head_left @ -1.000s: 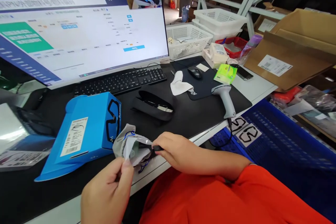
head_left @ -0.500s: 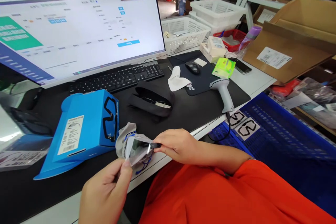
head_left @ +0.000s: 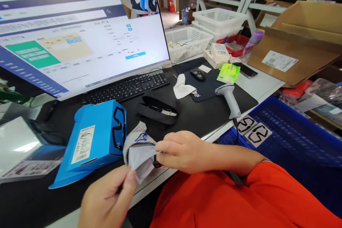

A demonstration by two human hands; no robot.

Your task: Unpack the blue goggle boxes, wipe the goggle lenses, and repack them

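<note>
Both my hands hold a grey cloth pouch (head_left: 139, 153) just over the desk's front edge. My left hand (head_left: 107, 199) pinches its lower corner. My right hand (head_left: 184, 151) is closed on its right side, where a small black part of something inside pokes out. A blue cardboard box (head_left: 93, 142) with a glasses drawing and a white label lies just left of the pouch. Behind the pouch, a black glasses case (head_left: 157, 108) lies open on the black desk mat (head_left: 195, 114).
A monitor (head_left: 80, 32) and keyboard (head_left: 125, 87) stand behind. To the right lie a white cloth (head_left: 181, 87), a mouse (head_left: 197, 74), a grey barcode scanner (head_left: 229, 98), a green packet (head_left: 228, 73), a phone (head_left: 248, 72), white baskets (head_left: 187, 41), a cardboard box (head_left: 294, 50) and a blue crate (head_left: 288, 142).
The pouch has been pulled closed over its contents; the shiny part seen earlier is now covered. My right hand has shifted slightly left onto the cloth. The screen content has changed.
</note>
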